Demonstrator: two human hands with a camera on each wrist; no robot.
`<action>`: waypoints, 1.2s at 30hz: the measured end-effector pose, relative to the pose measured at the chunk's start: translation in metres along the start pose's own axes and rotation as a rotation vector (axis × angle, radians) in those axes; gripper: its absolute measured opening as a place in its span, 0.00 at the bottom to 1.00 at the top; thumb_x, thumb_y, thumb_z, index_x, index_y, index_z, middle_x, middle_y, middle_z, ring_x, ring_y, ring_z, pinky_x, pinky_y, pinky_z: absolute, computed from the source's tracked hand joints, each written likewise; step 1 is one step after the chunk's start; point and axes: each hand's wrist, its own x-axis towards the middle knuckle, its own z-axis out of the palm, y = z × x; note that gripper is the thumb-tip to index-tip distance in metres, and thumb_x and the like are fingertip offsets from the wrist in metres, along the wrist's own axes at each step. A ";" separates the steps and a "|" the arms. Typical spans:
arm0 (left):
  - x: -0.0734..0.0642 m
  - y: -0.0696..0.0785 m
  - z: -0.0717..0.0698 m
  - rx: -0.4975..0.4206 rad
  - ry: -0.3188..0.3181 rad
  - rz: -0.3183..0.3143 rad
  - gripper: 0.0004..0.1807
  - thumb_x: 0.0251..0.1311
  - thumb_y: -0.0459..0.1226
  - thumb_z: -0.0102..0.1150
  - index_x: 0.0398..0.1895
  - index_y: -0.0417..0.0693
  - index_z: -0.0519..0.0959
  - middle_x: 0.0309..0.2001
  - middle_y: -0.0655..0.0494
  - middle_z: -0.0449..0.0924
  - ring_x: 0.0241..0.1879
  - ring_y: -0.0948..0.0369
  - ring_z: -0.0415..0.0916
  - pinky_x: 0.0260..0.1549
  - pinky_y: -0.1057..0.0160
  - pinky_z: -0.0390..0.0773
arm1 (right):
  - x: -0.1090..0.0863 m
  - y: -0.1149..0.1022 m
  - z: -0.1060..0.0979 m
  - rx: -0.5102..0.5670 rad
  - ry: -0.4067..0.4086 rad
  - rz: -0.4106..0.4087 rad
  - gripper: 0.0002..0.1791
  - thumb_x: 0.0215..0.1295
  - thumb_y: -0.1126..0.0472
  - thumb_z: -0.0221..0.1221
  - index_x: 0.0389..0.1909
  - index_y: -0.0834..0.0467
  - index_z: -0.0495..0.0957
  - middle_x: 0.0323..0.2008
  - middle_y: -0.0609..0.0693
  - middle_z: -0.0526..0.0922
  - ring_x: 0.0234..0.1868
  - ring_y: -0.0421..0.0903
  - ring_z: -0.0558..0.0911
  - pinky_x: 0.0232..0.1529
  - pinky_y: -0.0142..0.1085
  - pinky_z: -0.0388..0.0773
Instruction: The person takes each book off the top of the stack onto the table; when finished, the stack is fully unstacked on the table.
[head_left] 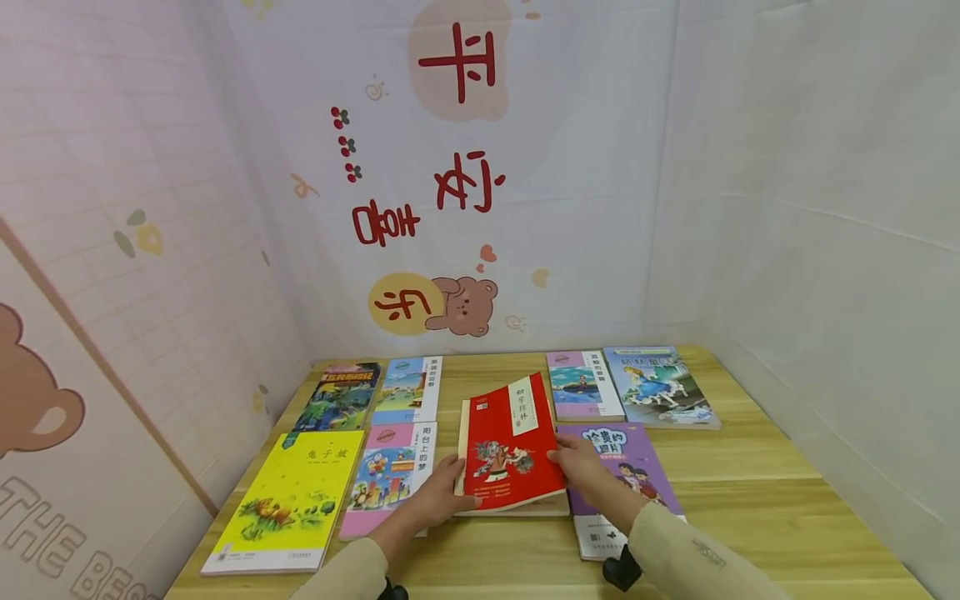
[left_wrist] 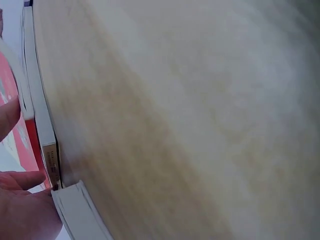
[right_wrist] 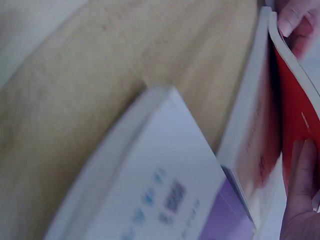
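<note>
A red paperback book (head_left: pixel 498 479) with a white title strip is held by both hands, tilted over a pale-edged book (head_left: pixel 553 507) that lies on the table. My left hand (head_left: pixel 442 493) grips its lower left side, thumb on the cover. On the opposite edge, my right hand (head_left: pixel 585 473) pinches it, its forearm passing over a purple book (head_left: pixel 641 450). A gap shows between the red book (right_wrist: pixel 295 100) and the lower book (right_wrist: pixel 257 150) in the right wrist view. In the left wrist view, the left hand's (left_wrist: pixel 25 210) fingers are at the stacked edges.
Left of the hands lie a yellow book (head_left: pixel 288 500), a pink-edged book (head_left: pixel 386 475), a blue-covered book (head_left: pixel 405 392) and a dark green book (head_left: pixel 341 398). A lake-scene book (head_left: pixel 585 387) and a light blue book (head_left: pixel 660 387) lie back right. Printed cloth (head_left: pixel 570 208) walls the wooden table (head_left: pixel 757 492).
</note>
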 end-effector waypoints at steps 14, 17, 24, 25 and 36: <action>0.002 0.001 -0.015 0.089 0.095 0.110 0.39 0.60 0.37 0.69 0.72 0.34 0.63 0.72 0.30 0.55 0.69 0.33 0.53 0.61 0.32 0.60 | -0.013 -0.016 -0.052 0.023 0.028 -0.049 0.28 0.74 0.67 0.51 0.72 0.70 0.60 0.57 0.69 0.77 0.41 0.53 0.85 0.39 0.47 0.84; 0.004 -0.003 -0.018 0.149 0.108 0.139 0.38 0.59 0.39 0.70 0.70 0.36 0.66 0.71 0.33 0.59 0.68 0.33 0.55 0.62 0.30 0.56 | -0.018 -0.017 -0.065 0.006 0.014 -0.046 0.28 0.74 0.66 0.50 0.72 0.70 0.60 0.57 0.68 0.77 0.42 0.53 0.85 0.41 0.47 0.84; 0.005 -0.017 -0.025 0.329 0.077 0.167 0.37 0.56 0.45 0.72 0.67 0.41 0.73 0.70 0.33 0.60 0.69 0.34 0.54 0.62 0.27 0.45 | -0.024 -0.012 -0.097 0.002 -0.005 -0.020 0.33 0.76 0.62 0.50 0.75 0.68 0.52 0.64 0.69 0.71 0.46 0.51 0.83 0.46 0.45 0.82; 0.005 -0.018 -0.025 0.342 0.066 0.171 0.37 0.56 0.46 0.72 0.67 0.41 0.73 0.70 0.33 0.60 0.69 0.34 0.53 0.63 0.28 0.45 | -0.024 -0.011 -0.101 0.007 -0.009 -0.022 0.33 0.76 0.62 0.50 0.75 0.69 0.51 0.64 0.69 0.70 0.47 0.51 0.83 0.46 0.45 0.82; 0.002 -0.020 -0.028 0.352 -0.006 0.182 0.36 0.60 0.49 0.68 0.68 0.43 0.72 0.71 0.33 0.58 0.72 0.35 0.49 0.65 0.31 0.43 | -0.032 0.000 -0.148 -0.029 -0.009 -0.049 0.34 0.77 0.61 0.48 0.75 0.71 0.47 0.60 0.66 0.74 0.44 0.47 0.84 0.45 0.42 0.83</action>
